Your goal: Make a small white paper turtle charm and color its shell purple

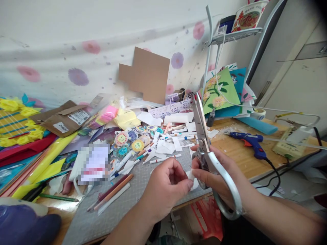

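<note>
My right hand (224, 170) is wrapped around a pair of metal scissors (201, 117), blades pointing up and nearly closed, with one large grey handle loop hanging below the palm. Between the fingertips of both hands is a small piece of white paper (190, 175). My left hand (165, 185) is closed in a pinch at its edge, thumb tip against it. The right thumb and fingers touch its other side. Behind the hands, white paper scraps (165, 147) lie among several white markers (165, 159) on a grey mat (102, 221).
Round coloured paper cutouts (138, 145) are heaped mid-table. A blue glue gun (249, 141) with its cord lies at right, near a power strip (286, 143). Coloured pencils (113, 192) lie front left. A cardboard box (67, 119) and brown card (149, 75) stand behind; a white rack (235, 35) rises at right.
</note>
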{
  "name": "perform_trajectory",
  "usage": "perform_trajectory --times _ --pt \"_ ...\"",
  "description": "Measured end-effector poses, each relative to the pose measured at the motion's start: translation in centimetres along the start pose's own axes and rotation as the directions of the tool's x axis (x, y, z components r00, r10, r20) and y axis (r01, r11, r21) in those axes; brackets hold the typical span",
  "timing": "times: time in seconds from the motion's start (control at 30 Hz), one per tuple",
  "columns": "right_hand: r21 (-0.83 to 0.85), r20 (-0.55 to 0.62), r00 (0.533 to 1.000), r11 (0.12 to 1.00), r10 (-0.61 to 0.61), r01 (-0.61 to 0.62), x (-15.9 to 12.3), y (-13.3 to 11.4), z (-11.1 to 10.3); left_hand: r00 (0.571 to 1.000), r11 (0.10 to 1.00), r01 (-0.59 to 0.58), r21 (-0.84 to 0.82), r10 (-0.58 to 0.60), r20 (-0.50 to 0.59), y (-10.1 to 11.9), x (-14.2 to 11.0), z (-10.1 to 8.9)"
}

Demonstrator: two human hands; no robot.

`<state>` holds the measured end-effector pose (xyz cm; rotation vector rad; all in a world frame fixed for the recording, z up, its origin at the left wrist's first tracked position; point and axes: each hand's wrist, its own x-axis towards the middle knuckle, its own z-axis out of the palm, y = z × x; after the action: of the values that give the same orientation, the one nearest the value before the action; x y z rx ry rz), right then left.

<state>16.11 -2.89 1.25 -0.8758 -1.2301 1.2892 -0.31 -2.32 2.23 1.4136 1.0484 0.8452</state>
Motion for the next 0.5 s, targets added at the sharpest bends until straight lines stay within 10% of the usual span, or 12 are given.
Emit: perform_trajectory --times 0.23,0.5 --pt "0.096 -0.153 0.986 0.994 0.060 -0.045 -0.1 -0.5 0.3 0.996 0.985 -0.022 -0.173 0.036 0.076 -0.3 0.4 1.0" --pt "-0.093 -0.003 0.996 0.991 0.094 -0.094 -1.2 0.2 -4.1 1.000 0.982 -0.027 -0.185 0.028 0.007 0.7 2.5 1.3"
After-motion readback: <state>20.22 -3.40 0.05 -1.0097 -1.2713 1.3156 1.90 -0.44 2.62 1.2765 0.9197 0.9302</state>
